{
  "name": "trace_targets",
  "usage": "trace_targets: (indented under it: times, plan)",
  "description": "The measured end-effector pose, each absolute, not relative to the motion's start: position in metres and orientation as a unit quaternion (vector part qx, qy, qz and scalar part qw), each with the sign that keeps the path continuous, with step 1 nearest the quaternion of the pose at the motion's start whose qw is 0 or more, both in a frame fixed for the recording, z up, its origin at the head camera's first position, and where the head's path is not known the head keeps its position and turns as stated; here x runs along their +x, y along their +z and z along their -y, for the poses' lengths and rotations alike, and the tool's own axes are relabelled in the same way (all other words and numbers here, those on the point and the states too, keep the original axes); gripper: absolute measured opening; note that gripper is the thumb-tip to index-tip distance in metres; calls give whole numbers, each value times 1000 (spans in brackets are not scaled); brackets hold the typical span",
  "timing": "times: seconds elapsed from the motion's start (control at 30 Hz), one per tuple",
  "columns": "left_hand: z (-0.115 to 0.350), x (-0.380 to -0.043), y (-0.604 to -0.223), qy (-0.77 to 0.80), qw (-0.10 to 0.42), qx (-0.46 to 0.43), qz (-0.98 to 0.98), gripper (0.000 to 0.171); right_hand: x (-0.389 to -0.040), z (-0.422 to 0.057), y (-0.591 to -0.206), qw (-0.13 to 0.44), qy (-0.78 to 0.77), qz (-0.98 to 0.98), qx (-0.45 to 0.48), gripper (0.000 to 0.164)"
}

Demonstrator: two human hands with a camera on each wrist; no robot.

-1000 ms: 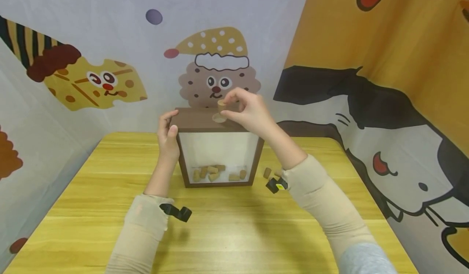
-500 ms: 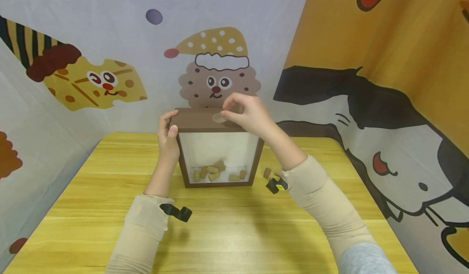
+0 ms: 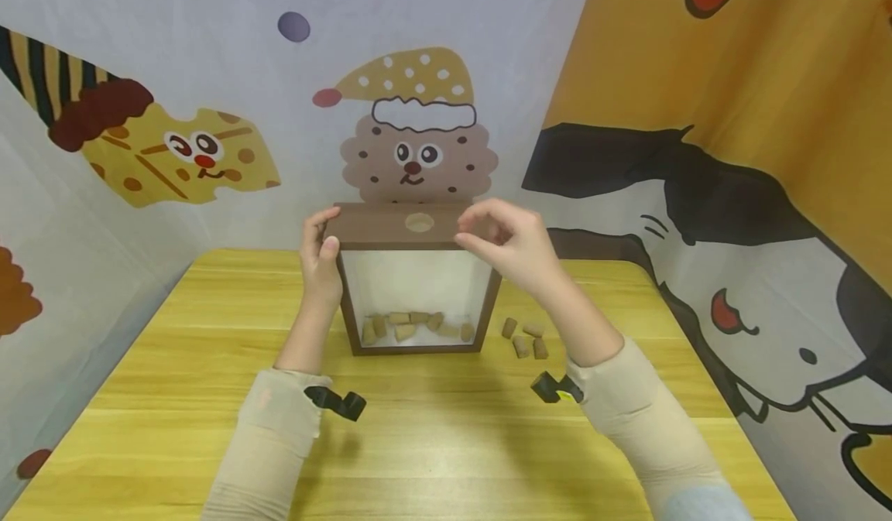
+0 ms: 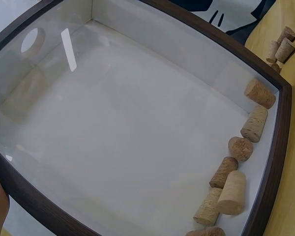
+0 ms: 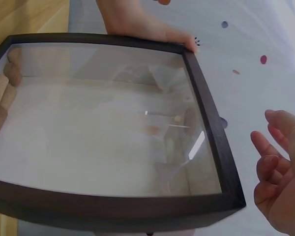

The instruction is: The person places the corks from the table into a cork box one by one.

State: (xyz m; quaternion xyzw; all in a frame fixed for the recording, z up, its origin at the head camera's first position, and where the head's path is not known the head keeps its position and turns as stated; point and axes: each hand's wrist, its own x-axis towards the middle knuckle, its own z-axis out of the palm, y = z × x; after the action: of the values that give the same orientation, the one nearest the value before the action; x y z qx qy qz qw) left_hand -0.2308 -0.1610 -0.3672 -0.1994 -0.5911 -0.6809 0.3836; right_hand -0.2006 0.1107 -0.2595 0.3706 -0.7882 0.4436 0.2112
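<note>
A brown-framed box (image 3: 372,233) with a clear front stands on the table, a round hole (image 3: 420,223) in its top. Several corks (image 3: 404,333) lie along its floor, seen close up in the left wrist view as tapered cork stoppers (image 4: 231,194). My left hand (image 3: 320,265) grips the box's upper left corner, thumb at the front edge. Over the right end of the top is my right hand (image 3: 516,246), thumb and fingers apart with nothing between them. The right wrist view shows this hand (image 5: 285,182) beside the dark frame (image 5: 214,125), fingers loosely bent.
Several loose corks (image 3: 520,347) lie on the wooden table (image 3: 432,443) just right of the box. Behind it hangs a cartoon-printed cloth (image 3: 237,33). Each wrist carries a small black camera mount (image 3: 334,402).
A second ago my right hand pinched a cork over the hole; the cork then dropped into the box. Since then that hand has moved right, away from the hole. My left hand stays put.
</note>
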Motion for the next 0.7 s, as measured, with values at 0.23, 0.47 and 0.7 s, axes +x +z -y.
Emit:
trace_targets:
  times: [0.23, 0.47, 0.7]
  plan:
    - [160, -229, -366, -687, 379, -202, 587, 84, -185, -137, -278, 252, 455, 762, 384, 19]
    - [161, -228, -367, -695, 366, -197, 587, 85, -160, -153, -285, 240, 435, 789, 362, 23]
    - [160, -229, -365, -691, 370, -196, 589, 83, -166, -180, -323, 204, 414, 830, 313, 21]
